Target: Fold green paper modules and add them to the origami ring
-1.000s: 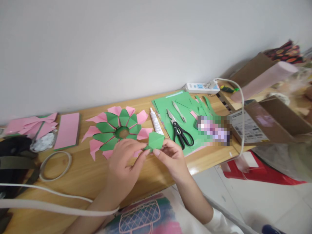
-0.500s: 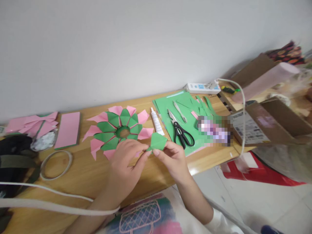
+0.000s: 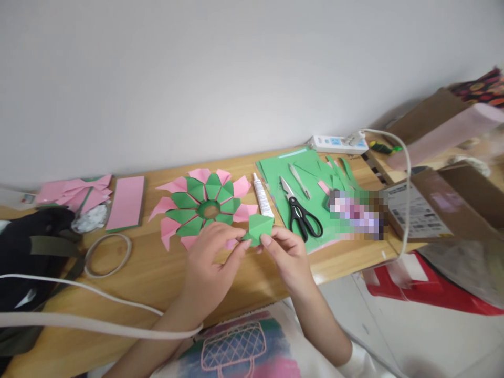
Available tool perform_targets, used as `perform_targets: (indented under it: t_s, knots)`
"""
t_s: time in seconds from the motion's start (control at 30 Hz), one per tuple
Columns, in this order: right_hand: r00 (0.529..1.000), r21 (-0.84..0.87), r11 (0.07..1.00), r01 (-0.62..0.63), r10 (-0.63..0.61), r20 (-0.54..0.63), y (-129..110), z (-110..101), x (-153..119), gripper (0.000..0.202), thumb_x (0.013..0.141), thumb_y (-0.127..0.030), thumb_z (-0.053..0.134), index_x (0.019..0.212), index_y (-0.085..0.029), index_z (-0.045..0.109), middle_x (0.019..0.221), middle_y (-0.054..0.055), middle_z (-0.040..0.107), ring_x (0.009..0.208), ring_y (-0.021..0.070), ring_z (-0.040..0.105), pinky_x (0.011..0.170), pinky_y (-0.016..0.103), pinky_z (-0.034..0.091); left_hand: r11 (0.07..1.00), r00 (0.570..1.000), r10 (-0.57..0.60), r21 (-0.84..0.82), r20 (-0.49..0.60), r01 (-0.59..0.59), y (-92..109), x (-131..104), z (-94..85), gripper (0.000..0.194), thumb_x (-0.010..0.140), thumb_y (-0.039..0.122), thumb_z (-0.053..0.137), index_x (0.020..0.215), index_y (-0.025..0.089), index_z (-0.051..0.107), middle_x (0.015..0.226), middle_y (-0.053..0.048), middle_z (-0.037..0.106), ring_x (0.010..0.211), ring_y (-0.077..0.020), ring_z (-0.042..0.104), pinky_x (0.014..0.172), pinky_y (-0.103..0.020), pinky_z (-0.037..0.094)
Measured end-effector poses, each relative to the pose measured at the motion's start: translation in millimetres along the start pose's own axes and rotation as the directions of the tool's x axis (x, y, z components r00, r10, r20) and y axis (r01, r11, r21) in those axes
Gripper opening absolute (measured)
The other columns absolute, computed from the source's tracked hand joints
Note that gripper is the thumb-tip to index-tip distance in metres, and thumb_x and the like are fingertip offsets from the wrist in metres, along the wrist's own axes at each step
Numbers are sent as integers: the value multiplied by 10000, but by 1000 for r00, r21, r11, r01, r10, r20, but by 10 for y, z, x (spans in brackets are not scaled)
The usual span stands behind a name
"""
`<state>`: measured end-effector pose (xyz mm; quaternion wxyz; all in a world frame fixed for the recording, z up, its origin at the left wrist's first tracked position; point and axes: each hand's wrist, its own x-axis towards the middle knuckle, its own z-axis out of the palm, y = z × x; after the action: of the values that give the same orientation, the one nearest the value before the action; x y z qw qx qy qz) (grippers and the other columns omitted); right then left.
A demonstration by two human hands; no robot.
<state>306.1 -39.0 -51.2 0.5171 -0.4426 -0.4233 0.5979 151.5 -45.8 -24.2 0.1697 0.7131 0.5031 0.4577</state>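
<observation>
Folded green paper piece, held between both hands just beside the near right edge of the pink-and-green paper ring, the landmark. Its broad pointed flap stands up and away from the wearer; its long axis runs roughly left to right, the narrow end toward the left hand. Left hand: thumb and forefinger pinched on the narrow end. Right hand: fingers curled, thumb pressed on the broad end. Right of the ring: glue tube, then black-handled scissors on green paper sheets.
</observation>
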Motion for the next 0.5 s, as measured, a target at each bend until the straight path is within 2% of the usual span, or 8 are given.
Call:
perform_targets:
  t_s: [0.17, 0.27, 0.4, 0.5]
  knots:
    - [997, 5, 998, 70, -71, 19, -3, 44, -18, 174, 765, -335, 738, 676, -202, 672, 654, -18, 657, 618, 111, 578, 635, 235, 485, 1000, 1000, 8, 18, -3, -8, -2, -22, -34, 43, 855, 153, 645, 878, 189, 642, 812, 11, 687, 709, -119, 640, 699, -244, 523]
    - [984, -83, 980, 179, -178, 9, 3, 66, -38, 123, 774, -265, 727, 677, -206, 679, 721, -6, 688, 680, 127, 617, 682, 255, 501, 999, 1000, 12, 33, -8, -12, -5, -41, -50, 56, 858, 149, 636, 887, 194, 652, 815, 7, 700, 746, -133, 659, 728, -259, 541]
    - [913, -285, 877, 388, -408, -13, -3, 105, -77, 136, 783, -165, 709, 658, -209, 678, 710, -9, 666, 678, 122, 619, 640, 239, 488, 997, 997, 60, 58, -38, -57, -29, -93, -71, 110, 868, 145, 618, 954, 192, 666, 845, -8, 717, 826, -151, 672, 786, -272, 546]
    - [857, -398, 777, 487, -512, 50, -19, 143, -116, 149, 800, -126, 688, 674, -206, 685, 707, -5, 666, 669, 122, 625, 614, 234, 487, 994, 996, 87, 62, -10, -86, -48, -144, -99, 131, 868, 133, 611, 980, 174, 667, 907, -34, 731, 894, -170, 678, 840, -293, 539]
